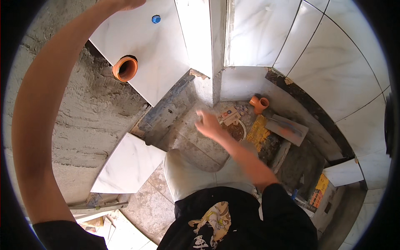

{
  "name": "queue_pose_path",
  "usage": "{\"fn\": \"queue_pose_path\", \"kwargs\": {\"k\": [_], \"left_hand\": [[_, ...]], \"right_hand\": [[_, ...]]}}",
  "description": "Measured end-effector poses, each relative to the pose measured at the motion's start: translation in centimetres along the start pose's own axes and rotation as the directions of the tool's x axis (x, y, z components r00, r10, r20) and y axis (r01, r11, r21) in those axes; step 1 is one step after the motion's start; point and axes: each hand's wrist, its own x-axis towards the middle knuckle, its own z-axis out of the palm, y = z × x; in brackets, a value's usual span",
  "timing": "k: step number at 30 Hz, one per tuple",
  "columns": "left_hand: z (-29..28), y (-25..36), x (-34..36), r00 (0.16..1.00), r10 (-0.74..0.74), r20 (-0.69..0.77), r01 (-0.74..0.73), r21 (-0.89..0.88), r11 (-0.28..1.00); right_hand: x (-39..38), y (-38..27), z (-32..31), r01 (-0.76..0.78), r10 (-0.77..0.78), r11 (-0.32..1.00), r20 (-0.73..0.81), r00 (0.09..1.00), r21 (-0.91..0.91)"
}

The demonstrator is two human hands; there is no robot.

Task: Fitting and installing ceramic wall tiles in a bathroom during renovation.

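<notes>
The right hand [208, 123] is hanging blurred in mid-air above the floor corner, its fingers [201, 118] loosely curled and a little apart, clamped on nothing that can be made out. Just beyond the fingertips is lying a flat printed cardboard packet [231, 113], and beside it a round shallow dish [236, 130] with dark brownish matter in it; what that matter is cannot be told.

The left hand [130, 3] is reaching up along the wall, pressing at the top edge of a large white marbled ceramic tile [152, 54]; the picture's rim is cutting the fingers off, so whether they are spread or closed cannot be told. That tile is sitting on the rough grey mortared wall [79, 108], with an orange plastic pipe mouth [125, 68] showing empty at its cut lower-left edge and a small blue plug [156, 19] on its face.

To do this well, the upper hand would seemingly be keeping steady, even pressure so the tile is not sliding on the wet bed, while the free hand is moving low and slowly, clear of the dish.

Further out, a steel plastering trowel [287, 128] is resting on a yellow sack [259, 132], near a short orange pipe fitting [259, 103], open and apparently empty. A loose white tile [127, 163] is leaning against the wall on the left.
</notes>
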Motion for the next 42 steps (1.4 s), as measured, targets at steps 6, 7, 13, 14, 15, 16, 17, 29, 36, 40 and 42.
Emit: {"fn": "queue_pose_path", "kwargs": {"k": [6, 7, 13, 14, 15, 16, 17, 29, 36, 40, 42], "left_hand": [[0.5, -3.0, 0.0, 0.910, 0.402, -0.106, -0.413, -0.336, 0.846], [0.3, -1.1, 0.0, 0.999, 0.027, 0.041, -0.033, 0.141, 0.989], [0.3, -3.6, 1.1, 0.992, 0.107, 0.073, -0.114, 0.107, 0.988], [-0.1, -2.9, 1.1, 0.989, 0.128, 0.077, -0.135, 0.103, 0.985], [-0.1, -3.3, 0.5, 0.993, 0.091, 0.075, -0.097, 0.083, 0.992], [-0.3, -3.0, 0.5, 0.996, 0.067, 0.065, -0.071, 0.054, 0.996], [-0.2, -3.3, 0.1, 0.995, 0.062, 0.078, -0.068, 0.067, 0.995], [-0.6, -2.6, 0.7, 0.996, 0.073, 0.045, -0.072, -0.012, 0.997], [-0.6, -1.9, 0.2, 0.997, 0.052, 0.060, -0.047, -0.078, 0.996], [-0.1, -3.4, 0.4, 0.995, 0.094, 0.016, -0.092, -0.109, 0.990], [-0.1, -3.5, 0.8, 0.995, 0.090, 0.038, -0.086, -0.101, 0.991]], "right_hand": [[-11.9, 7.4, 6.7, -0.449, 0.393, 0.884, 0.312, 0.865, 0.129], [-14.2, 8.5, 7.6, -0.502, 0.446, 0.849, 0.286, 0.848, 0.165], [-11.0, 7.0, 7.9, -0.445, 0.388, 0.838, 0.228, 0.893, 0.316], [-8.5, 6.2, 9.0, -0.401, 0.396, 0.822, 0.101, 0.913, 0.404], [-5.6, 2.7, 7.8, -0.468, 0.430, 0.677, 0.211, 0.878, 0.568], [-2.6, 0.8, 8.2, -0.370, 0.416, 0.664, 0.089, 0.905, 0.650], [0.3, -1.6, 7.7, -0.317, 0.382, 0.635, 0.070, 0.921, 0.704], [13.8, -9.2, 9.4, -0.189, 0.495, 0.411, -0.044, 0.868, 0.892], [13.8, -9.2, 9.3, -0.186, 0.487, 0.492, -0.092, 0.868, 0.850], [12.4, -7.9, 9.9, -0.297, 0.537, 0.434, 0.021, 0.844, 0.850], [11.9, -7.9, 10.4, -0.260, 0.519, 0.422, 0.004, 0.855, 0.868]]}}
